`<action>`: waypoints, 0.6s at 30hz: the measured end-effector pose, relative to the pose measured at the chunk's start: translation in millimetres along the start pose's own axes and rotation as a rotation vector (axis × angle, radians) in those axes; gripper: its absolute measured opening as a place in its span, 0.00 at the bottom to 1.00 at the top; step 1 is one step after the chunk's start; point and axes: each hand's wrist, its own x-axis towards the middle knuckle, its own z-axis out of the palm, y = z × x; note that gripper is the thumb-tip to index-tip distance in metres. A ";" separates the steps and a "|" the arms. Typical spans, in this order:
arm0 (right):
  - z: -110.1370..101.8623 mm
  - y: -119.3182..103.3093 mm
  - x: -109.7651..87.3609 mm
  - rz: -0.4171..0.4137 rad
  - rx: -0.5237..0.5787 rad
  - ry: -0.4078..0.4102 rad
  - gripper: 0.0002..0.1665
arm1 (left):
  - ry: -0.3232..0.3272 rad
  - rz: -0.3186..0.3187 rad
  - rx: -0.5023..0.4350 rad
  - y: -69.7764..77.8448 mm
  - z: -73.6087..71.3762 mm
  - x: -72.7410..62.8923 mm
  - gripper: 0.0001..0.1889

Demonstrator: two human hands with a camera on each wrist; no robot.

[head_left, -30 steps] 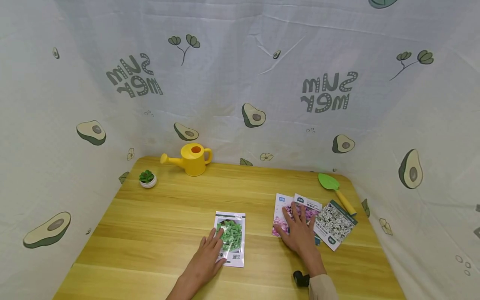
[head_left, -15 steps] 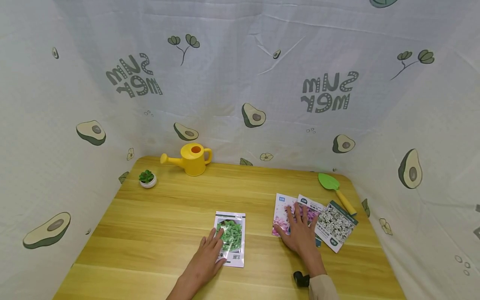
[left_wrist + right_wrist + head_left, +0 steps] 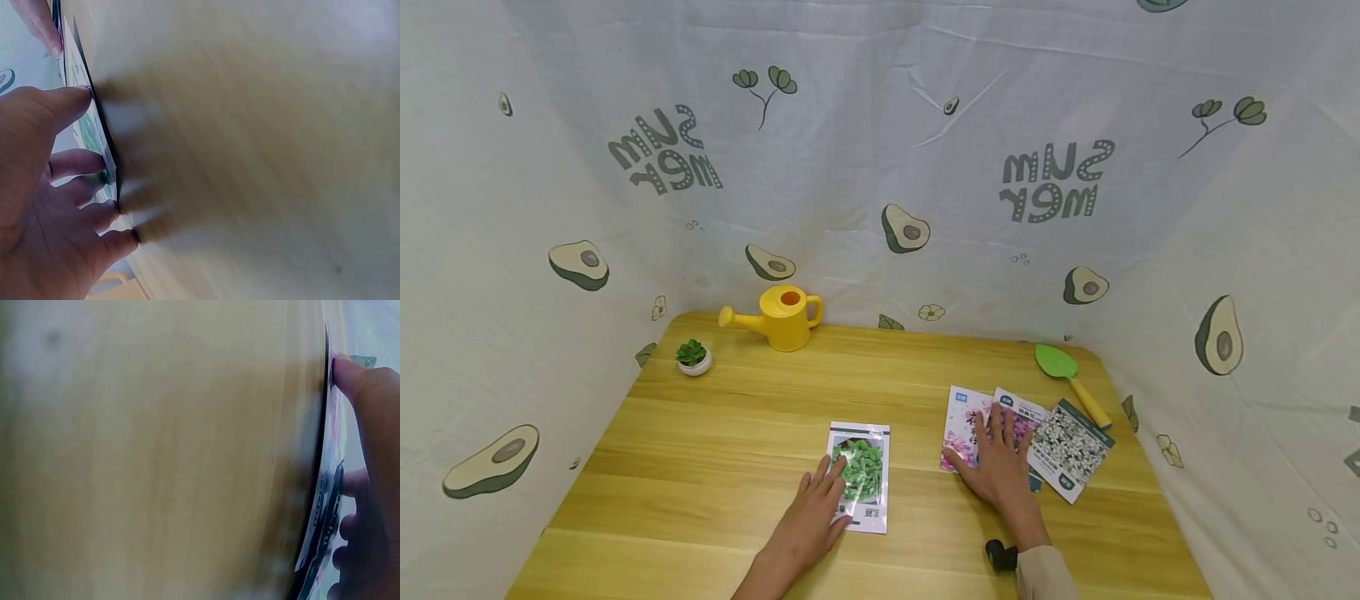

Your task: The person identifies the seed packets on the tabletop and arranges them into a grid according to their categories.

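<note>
In the head view, well beyond the left hand (image 3: pixel 805 517) and to its outer side, a small green succulent in a round white pot (image 3: pixel 692 358) stands on the yellow wood-grain table (image 3: pixel 760 408). A yellow watering can with an orange opening (image 3: pixel 786 321) stands straight beyond that hand, spout to the left. Past the right hand (image 3: pixel 1000 462) lies a green leaf-bladed trowel with a yellow handle (image 3: pixel 1090 402). The left hand, fingers outstretched, overlaps the left side of a flat white packet with a green leafy picture (image 3: pixel 862 467). The right hand, fingers spread, rests over a white packet with pink blossoms (image 3: pixel 958 433) and a white packet with purple flowers (image 3: pixel 1021 423); a packet with small white flowers (image 3: pixel 1070 450) sits just to its right, askew. The leafy packet's long axis runs away from the person, dark band at the far end; it looks glossy. The pink packet's far end leans slightly right.

In the left wrist view, the leafy packet appears nearly edge-on beneath the left thumb and fingers.

In the right wrist view, the right thumb touches a pink-printed packet edge, and overlapping packets show as thin, slightly bowed edges beside the fingers
</note>
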 end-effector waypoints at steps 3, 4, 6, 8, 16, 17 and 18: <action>-0.6 -0.6 -0.3 -0.002 -0.003 -0.003 0.61 | -0.009 -0.005 -0.006 0.7 -1.4 0.4 0.17; -0.6 -0.8 -0.1 -0.003 -0.004 -0.006 0.61 | -0.009 -0.005 -0.008 0.8 -1.7 0.5 0.17; -0.9 -1.8 0.3 -0.007 0.000 -0.009 0.61 | -0.011 -0.007 -0.012 0.9 -2.1 0.7 0.17; -1.1 -2.9 0.4 -0.013 -0.004 -0.011 0.61 | -0.012 -0.007 -0.013 0.9 -2.1 0.7 0.17; -0.8 -8.6 -3.8 -0.044 -0.036 0.031 0.60 | -0.011 -0.001 0.005 -0.1 -1.0 0.9 0.18; -0.2 -9.2 -4.3 -0.044 -0.038 0.031 0.60 | -0.010 0.000 0.007 -0.3 -0.8 0.7 0.18; 0.3 -9.9 -4.7 -0.043 -0.039 0.026 0.60 | -0.009 0.001 0.007 -0.4 -0.7 0.6 0.18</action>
